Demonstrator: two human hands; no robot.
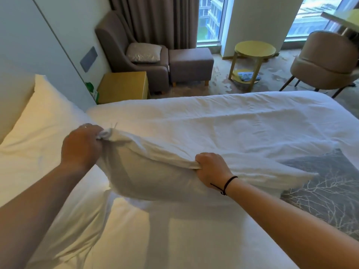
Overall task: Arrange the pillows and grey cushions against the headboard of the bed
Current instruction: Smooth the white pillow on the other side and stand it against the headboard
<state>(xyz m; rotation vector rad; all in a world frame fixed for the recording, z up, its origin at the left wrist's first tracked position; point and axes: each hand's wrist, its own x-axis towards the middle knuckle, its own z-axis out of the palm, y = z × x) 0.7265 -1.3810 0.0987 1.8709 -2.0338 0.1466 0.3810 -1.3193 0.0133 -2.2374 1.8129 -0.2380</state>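
Pillow over bed | left hand grips corner | right hand grips edge

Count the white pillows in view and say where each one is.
2. One white pillow leans against the headboard at the left. The other pillow is held above the bed by both hands, left and right. Others may be out of frame.
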